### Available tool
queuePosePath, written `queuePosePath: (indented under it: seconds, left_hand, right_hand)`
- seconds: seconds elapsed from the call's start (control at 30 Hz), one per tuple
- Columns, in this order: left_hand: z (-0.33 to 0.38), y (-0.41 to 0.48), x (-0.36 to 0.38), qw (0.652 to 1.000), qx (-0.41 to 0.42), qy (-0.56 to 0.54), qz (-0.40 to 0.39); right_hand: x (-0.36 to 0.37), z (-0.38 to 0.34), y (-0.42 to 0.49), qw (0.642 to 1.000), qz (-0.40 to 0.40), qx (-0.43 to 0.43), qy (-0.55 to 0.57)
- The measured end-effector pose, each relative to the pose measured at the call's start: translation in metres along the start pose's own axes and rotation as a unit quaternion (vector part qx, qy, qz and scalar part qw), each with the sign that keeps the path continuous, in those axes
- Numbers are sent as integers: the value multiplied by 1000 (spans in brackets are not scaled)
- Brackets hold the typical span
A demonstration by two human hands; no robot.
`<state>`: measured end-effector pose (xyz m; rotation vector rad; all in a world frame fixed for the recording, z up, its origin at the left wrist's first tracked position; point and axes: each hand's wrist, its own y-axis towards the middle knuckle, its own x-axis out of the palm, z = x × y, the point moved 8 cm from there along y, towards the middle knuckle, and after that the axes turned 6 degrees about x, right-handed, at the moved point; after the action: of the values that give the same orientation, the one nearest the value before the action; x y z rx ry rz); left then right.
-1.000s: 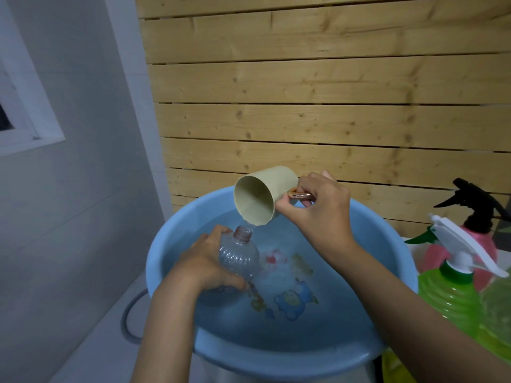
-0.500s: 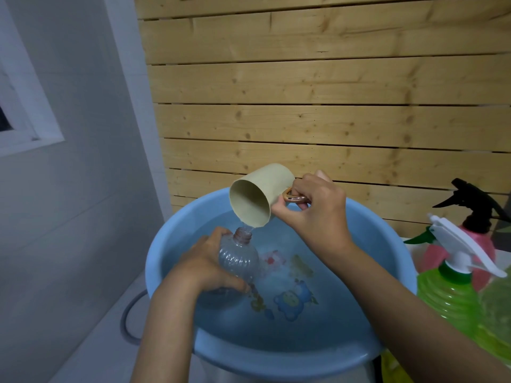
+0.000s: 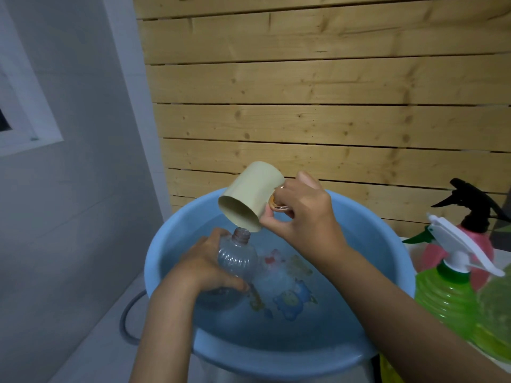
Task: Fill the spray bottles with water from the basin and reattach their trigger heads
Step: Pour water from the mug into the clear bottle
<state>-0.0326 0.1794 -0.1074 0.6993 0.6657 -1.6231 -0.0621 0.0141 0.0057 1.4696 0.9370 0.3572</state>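
Above basin (image 3: 154,258), right grip (image 3: 301,214) tilts held cup (image 3: 251,194) steeper; left grip (image 3: 204,264) clasps bottle (image 3: 237,258).

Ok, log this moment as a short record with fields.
left hand: grips the clear bottle, no trigger head on it
right hand: holds the cream cup by its handle
cup: tipped, lip just above the bottle's open neck
basin: blue, holds water, under both hands
at right: green bottle with white trigger head, pink bottle with black trigger head
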Motion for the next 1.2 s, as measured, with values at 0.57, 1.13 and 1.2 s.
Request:
queuePosePath:
  seconds: [0.57,1.13,1.2]
  left_hand:
    - [3,-1,-1,1000,13,7,5]
    - [12,-2,-6,997,56,0,51]
    - [11,-2,-5,998,52,-4,48]
  right_hand:
    - [2,6,-2,992,-16,20,-121]
    - [34,64,-36,848,-345,223,-334]
    - [35,66,-40,838,-364,245,-324]
